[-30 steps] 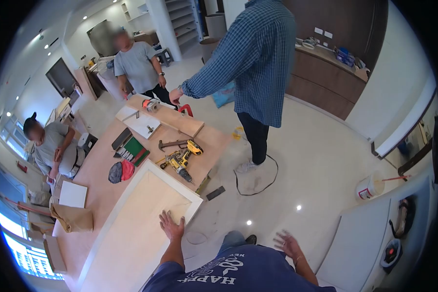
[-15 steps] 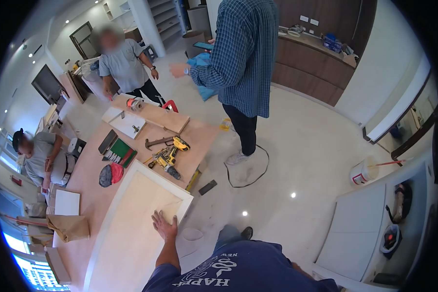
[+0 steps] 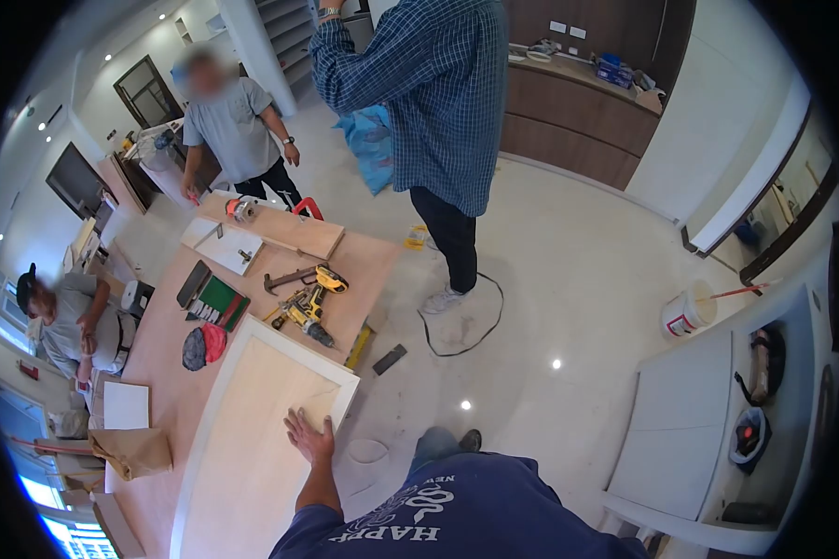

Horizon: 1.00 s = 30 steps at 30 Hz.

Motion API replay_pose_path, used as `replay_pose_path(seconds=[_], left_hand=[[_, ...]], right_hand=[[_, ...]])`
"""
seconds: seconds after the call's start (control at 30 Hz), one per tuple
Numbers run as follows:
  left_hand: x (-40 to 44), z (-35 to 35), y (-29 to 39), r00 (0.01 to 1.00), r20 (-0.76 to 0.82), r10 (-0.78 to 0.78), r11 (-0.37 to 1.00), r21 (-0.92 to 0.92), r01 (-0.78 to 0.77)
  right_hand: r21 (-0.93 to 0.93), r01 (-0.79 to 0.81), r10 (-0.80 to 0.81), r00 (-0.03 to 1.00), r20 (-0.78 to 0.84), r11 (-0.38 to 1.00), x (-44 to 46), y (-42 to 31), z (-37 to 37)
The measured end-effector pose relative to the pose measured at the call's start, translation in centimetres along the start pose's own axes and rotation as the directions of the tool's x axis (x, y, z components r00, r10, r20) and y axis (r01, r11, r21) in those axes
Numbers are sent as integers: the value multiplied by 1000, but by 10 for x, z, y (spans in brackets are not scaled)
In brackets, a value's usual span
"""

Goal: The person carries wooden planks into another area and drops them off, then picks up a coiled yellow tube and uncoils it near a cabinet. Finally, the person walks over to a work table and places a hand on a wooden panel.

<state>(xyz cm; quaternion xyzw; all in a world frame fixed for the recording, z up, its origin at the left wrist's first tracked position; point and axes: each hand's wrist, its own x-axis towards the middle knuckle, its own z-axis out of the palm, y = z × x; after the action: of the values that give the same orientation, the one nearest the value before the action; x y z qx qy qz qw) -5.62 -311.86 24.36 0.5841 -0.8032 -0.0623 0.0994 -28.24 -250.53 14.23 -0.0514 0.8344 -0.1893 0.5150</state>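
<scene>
My left hand [image 3: 311, 438] lies flat with fingers spread on a pale wooden panel [image 3: 242, 419] edged by a white frame, near its right side. It grips nothing. My right hand is out of view. Beyond the panel's far edge, a yellow and black cordless drill [image 3: 306, 309] lies on the wooden worktable [image 3: 364, 275], beside a hammer [image 3: 292, 279]. An open case with a green inside [image 3: 216, 300] sits to their left, and a dark and red bundle [image 3: 203, 346] is close to the panel.
A person in a checked shirt [image 3: 447, 102] stands past the table's right corner. Two people in grey shirts [image 3: 238, 130] [image 3: 75, 317] are at the far end and left. A dark cable loop [image 3: 501, 307], a black block [image 3: 389, 360] and a white bucket [image 3: 688, 313] are on the floor.
The person in the checked shirt has raised the forearm that was held out low with a phone near it. The view has shifted slightly. My left hand stays on the panel.
</scene>
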Motion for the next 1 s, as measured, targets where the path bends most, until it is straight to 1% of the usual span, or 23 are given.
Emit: replay_pose_path(seconds=[0.33, 0.47, 0.53, 0.57, 0.6, 0.67, 0.7, 0.73, 0.77, 0.83, 0.9, 1.0], left_hand=[[-1, 0, -2, 1000, -13, -9, 1000, -23, 9], [0, -1, -3, 1000, -6, -22, 999, -32, 21], [-1, -4, -3, 1000, 10, -29, 999, -42, 29], [0, -5, -2, 999, 19, -29, 999, -46, 30], [2, -6, -2, 999, 17, -34, 999, -35, 34], [1, -5, 0, 999, 25, -34, 999, -12, 34], [2, -3, 0, 999, 21, -34, 999, -12, 34], [1, -2, -3, 999, 20, -34, 999, -10, 34], [1, -1, -3, 999, 17, -34, 999, -11, 34], [-1, -2, -3, 999, 17, -36, 999, -14, 36], [0, -2, -1, 999, 13, -36, 999, -19, 36], [2, 0, -3, 1000, 2, -30, 999, -21, 30]], right_hand=[[61, 21, -22, 1000, 18, 998, 11, -12, -11], [99, 13, -22, 996, 90, 995, 14, -18, -14], [176, -23, -5, 988, 155, 984, 11, -20, -15], [250, -55, 5, 981, 196, 967, 10, -26, -16], [372, -115, 19, 967, 252, 921, 10, -30, -17], [608, -268, 48, 934, 353, 747, 12, -37, -21], [699, -313, 53, 929, 367, 642, 12, -40, -25], [765, -326, 49, 931, 361, 556, 15, -45, -29], [815, -321, 47, 939, 341, 482, 20, -51, -35], [829, -97, -56, 987, 153, 550, 20, -78, -56], [901, 63, -25, 998, -58, 428, -3, -135, -85], [776, 175, 39, 968, -249, 606, 23, -146, -104]])
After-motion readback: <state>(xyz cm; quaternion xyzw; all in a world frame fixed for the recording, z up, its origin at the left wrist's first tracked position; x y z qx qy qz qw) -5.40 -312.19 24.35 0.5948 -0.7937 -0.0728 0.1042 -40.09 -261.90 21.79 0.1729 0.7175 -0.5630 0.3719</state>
